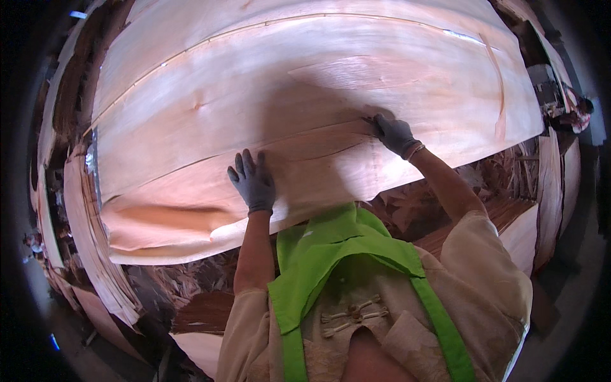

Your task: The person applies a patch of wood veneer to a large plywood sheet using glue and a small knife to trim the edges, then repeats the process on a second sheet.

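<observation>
Two gloved hands, left hand [253,184] and right hand [394,135], at 6 o'clock. One big veneer sheet [305,83] fills 12 o'clock. One green apron [331,254].

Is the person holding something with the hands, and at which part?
Both gloved hands lie on the top veneer sheet. The left hand presses flat near its front edge; the right hand seems to pinch a split edge farther in.

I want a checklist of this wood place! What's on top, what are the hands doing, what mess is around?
Surface: big stack of thin veneer sheets, pale and wavy.
Job's things: top veneer sheet, split along the grain near the right hand.
Clutter: wood scraps below the stack.
Grippers: left hand flat on the sheet; right hand pressing at the split; both in grey gloves.
Cables: nothing seen.
Surroundings: more veneer piles on both sides.
</observation>
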The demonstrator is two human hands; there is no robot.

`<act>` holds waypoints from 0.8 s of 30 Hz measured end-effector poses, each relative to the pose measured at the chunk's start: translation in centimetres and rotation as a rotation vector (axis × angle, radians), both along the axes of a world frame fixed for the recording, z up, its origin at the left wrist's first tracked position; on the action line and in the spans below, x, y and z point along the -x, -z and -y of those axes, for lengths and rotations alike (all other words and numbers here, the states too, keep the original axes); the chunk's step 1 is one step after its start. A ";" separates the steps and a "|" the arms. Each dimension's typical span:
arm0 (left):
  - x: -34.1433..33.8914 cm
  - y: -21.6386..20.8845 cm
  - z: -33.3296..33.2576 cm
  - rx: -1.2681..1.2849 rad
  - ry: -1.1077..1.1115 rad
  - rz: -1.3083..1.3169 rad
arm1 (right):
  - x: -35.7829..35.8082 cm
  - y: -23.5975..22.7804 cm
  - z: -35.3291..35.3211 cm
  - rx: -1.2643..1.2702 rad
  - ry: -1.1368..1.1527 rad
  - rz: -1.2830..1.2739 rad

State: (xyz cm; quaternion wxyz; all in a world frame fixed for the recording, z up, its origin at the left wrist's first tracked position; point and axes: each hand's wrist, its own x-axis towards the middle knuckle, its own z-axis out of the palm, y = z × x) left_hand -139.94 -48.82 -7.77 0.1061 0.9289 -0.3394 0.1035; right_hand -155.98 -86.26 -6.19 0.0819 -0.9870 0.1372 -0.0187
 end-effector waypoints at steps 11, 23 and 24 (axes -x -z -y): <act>-0.1 1.4 -1.2 -0.023 -0.003 0.044 | -1.4 -2.3 -2.6 -0.125 0.212 -0.183; 0.0 0.3 -1.2 0.060 0.006 0.033 | -3.3 -1.8 -3.5 -0.018 0.263 -0.101; -0.4 0.3 -1.3 0.056 0.005 0.006 | -3.6 -2.1 -3.7 -0.030 0.250 -0.087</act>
